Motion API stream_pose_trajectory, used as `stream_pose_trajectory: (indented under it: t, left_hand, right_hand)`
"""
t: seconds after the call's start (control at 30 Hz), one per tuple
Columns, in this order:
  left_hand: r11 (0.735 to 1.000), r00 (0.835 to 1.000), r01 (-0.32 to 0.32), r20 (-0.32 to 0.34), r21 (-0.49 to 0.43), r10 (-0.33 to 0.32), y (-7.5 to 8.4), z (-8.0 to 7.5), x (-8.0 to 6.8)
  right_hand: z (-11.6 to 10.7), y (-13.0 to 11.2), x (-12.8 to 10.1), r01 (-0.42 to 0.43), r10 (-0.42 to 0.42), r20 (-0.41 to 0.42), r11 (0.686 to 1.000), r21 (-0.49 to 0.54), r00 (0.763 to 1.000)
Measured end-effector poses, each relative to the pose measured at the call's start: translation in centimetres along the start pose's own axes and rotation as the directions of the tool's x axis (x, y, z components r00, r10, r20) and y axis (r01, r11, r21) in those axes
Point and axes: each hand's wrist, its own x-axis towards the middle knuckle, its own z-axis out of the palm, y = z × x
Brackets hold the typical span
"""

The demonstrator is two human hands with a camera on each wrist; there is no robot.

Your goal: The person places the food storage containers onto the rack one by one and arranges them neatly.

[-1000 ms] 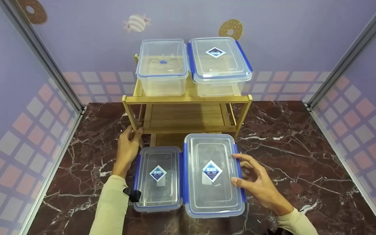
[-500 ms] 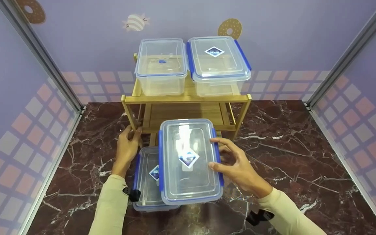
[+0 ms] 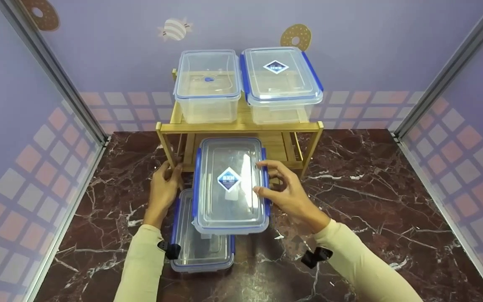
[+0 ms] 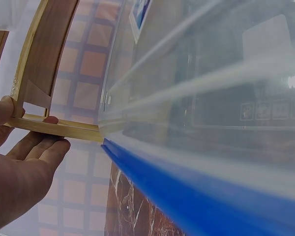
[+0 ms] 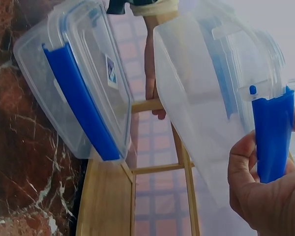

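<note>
My right hand (image 3: 266,178) grips the right blue clip of a large clear lidded container (image 3: 227,184) and holds it in the air in front of the wooden shelf's (image 3: 241,126) middle tier. In the right wrist view, the right hand's fingers (image 5: 258,196) curl round that blue clip (image 5: 271,132). My left hand (image 3: 168,173) holds the shelf's front left leg; its fingers (image 4: 24,157) curl round the wood (image 4: 44,64). A smaller clear container (image 3: 201,251) with blue clips lies on the table, partly under the lifted one, and it also shows as the smaller container (image 5: 78,83) from the right wrist.
Two more clear containers (image 3: 208,84) (image 3: 281,82) stand side by side on the shelf's top tier. The shelf stands at the back of a dark marble table (image 3: 371,188), hemmed in by purple walls with metal posts at both sides.
My right hand has lifted the large container off the table and carried it left and forward, over the smaller container towards the shelf. The left hand has stayed on the shelf leg.
</note>
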Motion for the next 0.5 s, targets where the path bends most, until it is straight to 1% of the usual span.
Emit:
stream_pose_trajectory:
  t: [0.17,0.27,0.37,0.5]
  left_hand:
    - [1.000,1.000,-0.011,-0.007,-0.029,0.010,0.0,0.0,0.1]
    - [0.999,1.000,-0.018,-0.003,-0.033,0.018,0.0,0.1,0.1]
    - [0.999,1.000,-0.019,0.002,-0.040,0.019,-0.1,0.0,0.1]
    - [0.999,1.000,-0.019,0.007,-0.049,0.019,0.0,0.0,0.0]
  right_hand:
    - [0.0,0.0,1.4,-0.025,0.025,-0.012,0.999,0.027,1.000]
    - [0.0,-0.1,2.0,-0.077,0.078,-0.004,0.994,0.076,0.997]
    - [0.0,-0.2,2.5,-0.140,0.140,0.005,0.982,0.126,0.990]
    - [-0.1,-0.2,3.3,-0.170,0.173,-0.010,0.976,0.140,0.985]
